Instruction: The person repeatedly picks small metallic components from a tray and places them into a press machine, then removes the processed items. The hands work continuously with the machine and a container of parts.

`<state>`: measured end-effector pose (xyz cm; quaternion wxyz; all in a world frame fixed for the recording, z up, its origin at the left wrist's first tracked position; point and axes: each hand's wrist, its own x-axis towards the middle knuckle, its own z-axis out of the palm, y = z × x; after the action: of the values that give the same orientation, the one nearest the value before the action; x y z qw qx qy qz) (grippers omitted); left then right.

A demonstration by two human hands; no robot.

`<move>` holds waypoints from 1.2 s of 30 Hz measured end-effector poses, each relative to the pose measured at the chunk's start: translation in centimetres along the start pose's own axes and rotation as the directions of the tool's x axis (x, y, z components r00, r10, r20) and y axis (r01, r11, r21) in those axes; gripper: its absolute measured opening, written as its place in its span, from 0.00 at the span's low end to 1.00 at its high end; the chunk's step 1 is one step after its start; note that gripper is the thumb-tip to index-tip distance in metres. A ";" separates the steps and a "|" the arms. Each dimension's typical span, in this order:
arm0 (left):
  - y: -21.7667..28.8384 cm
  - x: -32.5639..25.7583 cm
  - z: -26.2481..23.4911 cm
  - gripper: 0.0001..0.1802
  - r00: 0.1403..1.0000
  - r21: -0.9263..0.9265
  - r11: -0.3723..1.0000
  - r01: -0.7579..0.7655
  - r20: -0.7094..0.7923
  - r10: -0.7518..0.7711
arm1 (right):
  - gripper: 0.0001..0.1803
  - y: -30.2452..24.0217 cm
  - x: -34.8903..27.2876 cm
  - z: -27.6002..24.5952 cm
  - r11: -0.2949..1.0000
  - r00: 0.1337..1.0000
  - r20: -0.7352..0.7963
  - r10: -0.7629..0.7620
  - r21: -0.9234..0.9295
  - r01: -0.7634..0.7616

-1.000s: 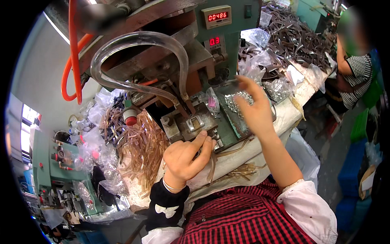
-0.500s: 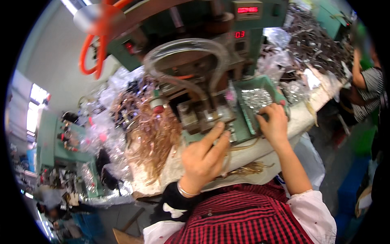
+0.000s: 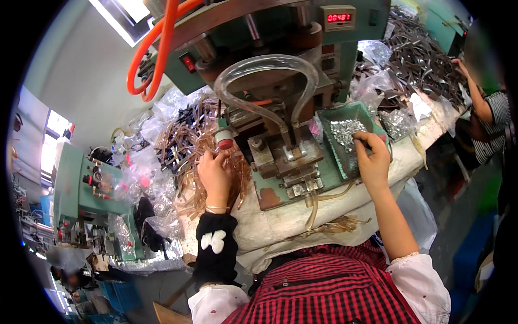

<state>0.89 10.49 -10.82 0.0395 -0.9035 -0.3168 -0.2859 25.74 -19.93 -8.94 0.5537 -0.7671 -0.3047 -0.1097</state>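
Observation:
My left hand (image 3: 214,175) reaches onto a heap of shiny tan-brown straps (image 3: 237,186), just below a red push button (image 3: 225,143). Its fingertips are apart among the straps, and no strap is clearly gripped. My right hand (image 3: 373,159) is over a green tray (image 3: 341,156) of small silvery metal pieces (image 3: 345,132). Thumb and forefinger are pinched together there; whatever is between them is too small to make out. Between my hands stands a green press with a metal die block (image 3: 302,167). A tan strap (image 3: 311,218) sticks out from the front of the die.
A clear hose (image 3: 264,60) loops over the press, and an orange air hose (image 3: 156,59) hangs at upper left. Dark strips (image 3: 426,65) are heaped at far right, near another person's arm (image 3: 477,94). More tan straps (image 3: 345,224) lie along the front edge.
My left hand has left the front of the die and moved left to the strap heap. My right hand stays at the tray, fingers still pinched. The view has shifted slightly.

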 end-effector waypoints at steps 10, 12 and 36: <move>4.1 -1.0 -2.1 0.07 0.947 -0.804 0.560 0.199 0.011 -0.321 | 0.11 -6.7 0.3 -2.8 0.981 0.978 0.188 -0.094 0.185 0.058; 5.0 -0.8 -2.4 0.06 0.945 -0.834 0.512 0.206 0.033 -0.327 | 0.13 -8.6 1.4 -0.1 0.952 0.976 0.144 -0.163 0.283 0.117; 17.6 1.0 -9.6 0.14 0.705 -0.370 0.609 -0.702 -0.484 0.518 | 0.26 -2.5 4.0 0.0 0.961 0.996 0.020 0.089 0.260 -0.092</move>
<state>7.27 -5.45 -0.37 -0.0620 -0.8691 0.1189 -0.4761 27.48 -18.04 -4.96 0.6528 -0.7013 -0.2835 -0.0400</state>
